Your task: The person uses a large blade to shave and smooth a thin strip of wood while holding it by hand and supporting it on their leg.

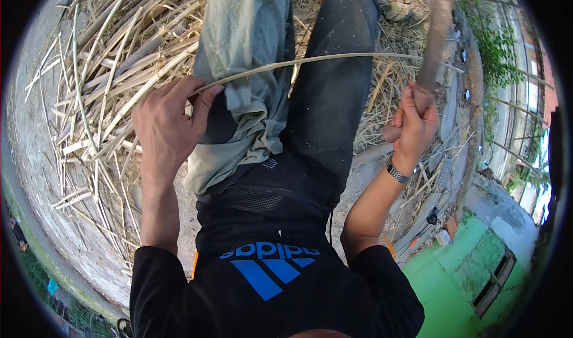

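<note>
My left hand (173, 114) pinches one end of a thin, pale bamboo strip (298, 61) between thumb and fingers. The strip bows across above my thighs and reaches the blade on the right, with its far tip showing just beyond. My right hand (416, 123) is wrapped round the handle of a long-bladed knife (434, 45), whose brownish blade points away from me and is slightly blurred. The handle's rounded butt sticks out below my fingers. Whether the blade touches the strip, I cannot tell. A grey-green cloth (245, 45) lies over my left leg.
Many split strips and sticks (113, 69) lie heaped on the ground to the left. Fine shavings (388, 45) cover the ground around my legs. A green wall (459, 272) with a dark opening stands at the lower right, and leafy plants (495, 51) grow at the far right.
</note>
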Demonstrator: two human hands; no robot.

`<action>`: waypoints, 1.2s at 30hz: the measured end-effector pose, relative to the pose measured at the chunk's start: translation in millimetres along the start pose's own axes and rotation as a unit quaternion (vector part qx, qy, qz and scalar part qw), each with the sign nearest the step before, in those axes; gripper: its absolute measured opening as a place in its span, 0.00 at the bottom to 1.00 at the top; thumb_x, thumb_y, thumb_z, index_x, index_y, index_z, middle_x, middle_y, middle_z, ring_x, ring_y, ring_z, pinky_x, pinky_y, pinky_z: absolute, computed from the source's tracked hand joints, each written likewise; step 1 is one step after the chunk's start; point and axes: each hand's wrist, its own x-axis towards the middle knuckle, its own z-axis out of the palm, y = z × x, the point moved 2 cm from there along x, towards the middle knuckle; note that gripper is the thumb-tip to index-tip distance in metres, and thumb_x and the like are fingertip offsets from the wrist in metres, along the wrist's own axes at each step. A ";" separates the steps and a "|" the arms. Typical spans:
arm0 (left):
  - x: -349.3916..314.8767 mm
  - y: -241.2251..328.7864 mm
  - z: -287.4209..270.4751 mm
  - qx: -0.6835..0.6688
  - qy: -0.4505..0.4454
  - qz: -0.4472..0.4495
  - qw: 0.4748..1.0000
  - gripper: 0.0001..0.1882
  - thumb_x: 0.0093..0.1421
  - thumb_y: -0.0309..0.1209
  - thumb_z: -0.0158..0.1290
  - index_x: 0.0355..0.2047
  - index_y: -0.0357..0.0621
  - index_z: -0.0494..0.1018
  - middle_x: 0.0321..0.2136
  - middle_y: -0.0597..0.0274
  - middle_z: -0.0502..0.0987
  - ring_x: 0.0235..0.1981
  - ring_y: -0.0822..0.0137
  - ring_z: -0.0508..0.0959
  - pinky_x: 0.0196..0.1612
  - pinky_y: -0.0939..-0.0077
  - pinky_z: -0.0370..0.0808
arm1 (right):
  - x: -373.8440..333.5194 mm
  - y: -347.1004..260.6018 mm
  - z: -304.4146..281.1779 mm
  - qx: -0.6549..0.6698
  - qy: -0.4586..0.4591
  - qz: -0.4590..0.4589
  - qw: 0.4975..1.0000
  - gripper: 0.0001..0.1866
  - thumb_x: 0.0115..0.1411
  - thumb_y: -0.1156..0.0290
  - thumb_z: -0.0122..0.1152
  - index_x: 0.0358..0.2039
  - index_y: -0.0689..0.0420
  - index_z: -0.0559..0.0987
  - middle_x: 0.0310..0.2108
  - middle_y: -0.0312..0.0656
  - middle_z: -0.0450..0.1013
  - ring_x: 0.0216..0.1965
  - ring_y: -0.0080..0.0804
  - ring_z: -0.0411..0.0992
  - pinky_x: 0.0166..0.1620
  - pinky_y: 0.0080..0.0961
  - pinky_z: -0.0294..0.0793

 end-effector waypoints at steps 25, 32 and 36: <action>52.2 -49.8 -3.6 0.028 -0.053 0.136 0.989 0.12 0.60 0.35 0.68 0.28 0.41 0.79 0.14 0.60 0.76 0.12 0.65 0.70 0.19 0.68 0.64 | 54.3 115.9 -52.8 -0.215 0.116 -0.007 0.970 0.26 0.68 0.52 0.59 0.21 0.62 0.74 0.15 0.42 0.70 0.16 0.30 0.69 0.24 0.33 0.67; 53.6 -64.5 14.7 0.043 0.015 0.218 0.975 0.12 0.59 0.38 0.69 0.31 0.46 0.80 0.14 0.64 0.76 0.15 0.65 0.73 0.20 0.68 0.66 | 141.5 117.4 -124.3 -0.135 0.265 0.088 0.951 0.27 0.69 0.52 0.55 0.21 0.64 0.75 0.16 0.42 0.72 0.14 0.31 0.70 0.20 0.32 0.69; 57.9 -62.1 21.9 0.059 -0.002 0.251 0.966 0.12 0.60 0.39 0.68 0.32 0.45 0.80 0.14 0.64 0.74 0.14 0.64 0.72 0.19 0.68 0.65 | 130.8 118.4 -86.7 -0.073 0.214 0.094 0.970 0.28 0.68 0.51 0.55 0.23 0.65 0.75 0.16 0.42 0.72 0.15 0.32 0.73 0.20 0.31 0.71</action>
